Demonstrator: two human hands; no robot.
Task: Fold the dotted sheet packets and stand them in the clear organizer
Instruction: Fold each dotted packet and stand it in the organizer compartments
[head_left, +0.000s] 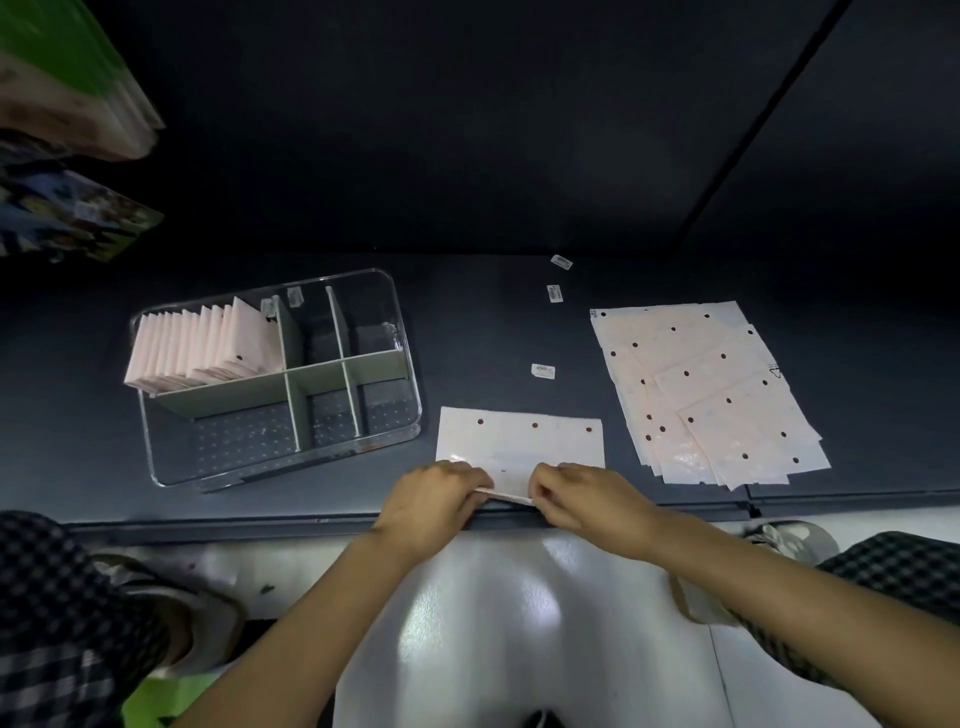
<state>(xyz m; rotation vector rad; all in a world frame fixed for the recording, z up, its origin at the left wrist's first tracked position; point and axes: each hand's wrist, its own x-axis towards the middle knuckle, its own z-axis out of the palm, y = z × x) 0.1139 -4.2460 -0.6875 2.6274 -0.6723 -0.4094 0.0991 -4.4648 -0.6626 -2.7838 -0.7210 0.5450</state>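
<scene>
Dark table (498, 322): both hands (511, 499) pinch pale, red-dotted packet (519, 441) near edge.

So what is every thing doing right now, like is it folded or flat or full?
Sheet on the table: flat, near edge lifted, not yet folded.
Left hand: pinching the sheet's near edge.
Right hand: pinching the same edge.
Pile of sheets: unfolded, fanned out flat.
Clear organizer: back-left compartment packed, other compartments look empty.
Folded packets: standing upright in a row.
Small labels: lying loose on the table.
</scene>
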